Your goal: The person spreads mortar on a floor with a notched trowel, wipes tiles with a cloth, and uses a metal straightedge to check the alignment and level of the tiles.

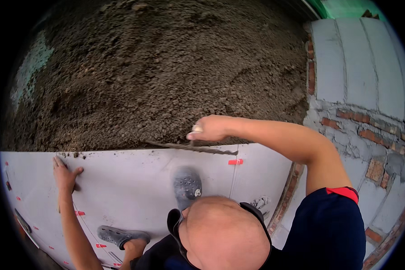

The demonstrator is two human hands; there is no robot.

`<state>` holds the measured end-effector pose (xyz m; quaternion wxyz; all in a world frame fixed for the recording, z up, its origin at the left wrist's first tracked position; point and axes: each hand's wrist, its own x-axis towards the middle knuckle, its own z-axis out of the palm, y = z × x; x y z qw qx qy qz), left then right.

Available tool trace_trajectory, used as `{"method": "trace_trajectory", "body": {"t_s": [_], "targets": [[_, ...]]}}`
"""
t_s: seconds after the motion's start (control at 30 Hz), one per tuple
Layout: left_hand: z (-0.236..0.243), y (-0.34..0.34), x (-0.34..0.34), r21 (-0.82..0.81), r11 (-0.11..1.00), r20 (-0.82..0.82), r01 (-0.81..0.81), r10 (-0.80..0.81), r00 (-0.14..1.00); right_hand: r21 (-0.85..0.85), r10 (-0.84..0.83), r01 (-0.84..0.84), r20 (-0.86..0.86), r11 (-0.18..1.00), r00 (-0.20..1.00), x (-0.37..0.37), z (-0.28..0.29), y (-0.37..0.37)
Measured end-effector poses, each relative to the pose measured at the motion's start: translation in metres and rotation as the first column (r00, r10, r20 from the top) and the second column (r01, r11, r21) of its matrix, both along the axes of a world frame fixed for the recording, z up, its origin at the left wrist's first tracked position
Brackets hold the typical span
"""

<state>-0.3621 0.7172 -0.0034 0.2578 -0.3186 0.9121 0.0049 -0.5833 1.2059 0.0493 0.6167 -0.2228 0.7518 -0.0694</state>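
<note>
Crumbly brown mix (180, 67) covers the ground ahead of you, meeting pale tiles (130, 189) along a nearly straight edge, with masonry (346, 67) of grey blocks and red brick on your right. Your two hands do different jobs. Your right hand (211, 128) is closed round what looks like a trowel (211, 150), whose long, dirty blade lies along the tile edge, its left end over the mix and its right end over the tile, near a red clip (235, 161). Whether the blade touches the tile, you cannot tell from this angle. Your left hand (66, 176) grips nothing; it rests spread on the tile close to the edge, beside a few dark crumbs (76, 155).

To work this edge well, hold the blade low and level, draw it lightly along the joint, and steer its corner away from the tile face and the clip, which a hard knock could loosen. Lean gently on your left palm, and brush the crumbs off so grit doesn't scratch. As for containers, you can make out none; the mix lies loose, directly on the ground.
</note>
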Motion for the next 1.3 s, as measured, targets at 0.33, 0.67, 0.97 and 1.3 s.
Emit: {"method": "trace_trajectory", "body": {"t_s": [0.33, 0.67, 0.97, 1.3], "targets": [[-0.019, -0.011, 0.001, 0.049, 0.999, -0.014, 0.004, -0.004, 1.000, 0.360, -0.054, 0.120, -0.188, 0.925, 0.981, 0.005, 0.035, 0.245], [-0.027, -0.025, 0.011, 0.065, 0.998, -0.010, -0.005, 0.006, 1.000, 0.633, 0.110, 0.121, -0.313, 0.765, 0.943, 0.007, 0.067, 0.361], [-0.039, -0.048, 0.031, 0.059, 0.997, -0.165, 0.055, -0.044, 0.985, 0.515, -0.254, 0.632, -0.623, 0.579, 0.740, 0.059, 0.149, 0.443], [-0.010, 0.000, 0.015, -0.036, 0.992, 0.143, 0.120, -0.114, 0.983, -0.059, -0.805, 0.845, -0.276, -0.531, -0.525, 0.152, 0.095, 0.453]]}}
